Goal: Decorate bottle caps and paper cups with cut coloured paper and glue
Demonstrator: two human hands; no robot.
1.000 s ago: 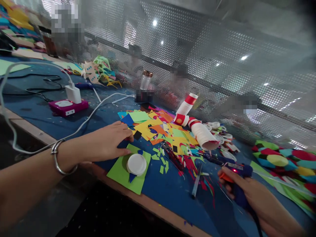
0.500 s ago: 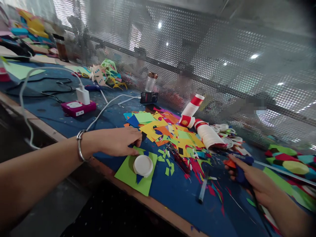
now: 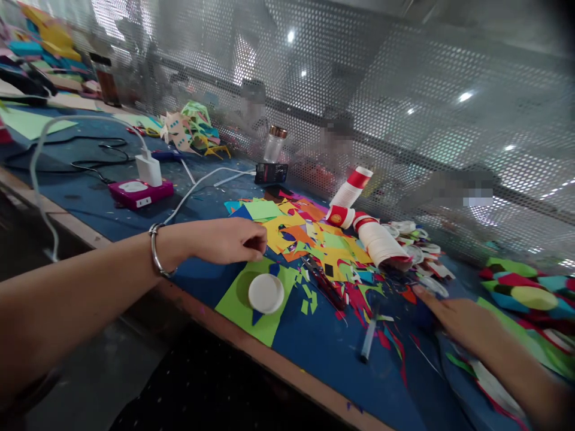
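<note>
My left hand [image 3: 231,239], with a silver bangle at the wrist, hovers by the far edge of a green paper sheet [image 3: 238,299]. Its fingers are curled together; what they pinch, if anything, is hidden. On the sheet sits a small white round cup-like piece [image 3: 266,293], with blue paper points [image 3: 257,316] showing from under it. My right hand [image 3: 458,317] is low over the table at the right, thumb stretched out, other fingers hidden below. Dark blue shows under it, perhaps the glue gun [image 3: 424,314], blurred and mostly covered.
Colourful paper scraps [image 3: 314,233] cover the middle. Scissors [image 3: 330,290] and a pen [image 3: 369,338] lie nearby. Stacked paper cups [image 3: 380,239] lie behind. A phone [image 3: 271,173] leans on a glass jar [image 3: 275,143]. A pink power strip [image 3: 141,193] with cables is at left.
My left hand has curled its fingers and moved slightly right; a black piece near its fingertips is out of sight. My right hand has lowered with the blue glue gun, which is now mostly hidden.
</note>
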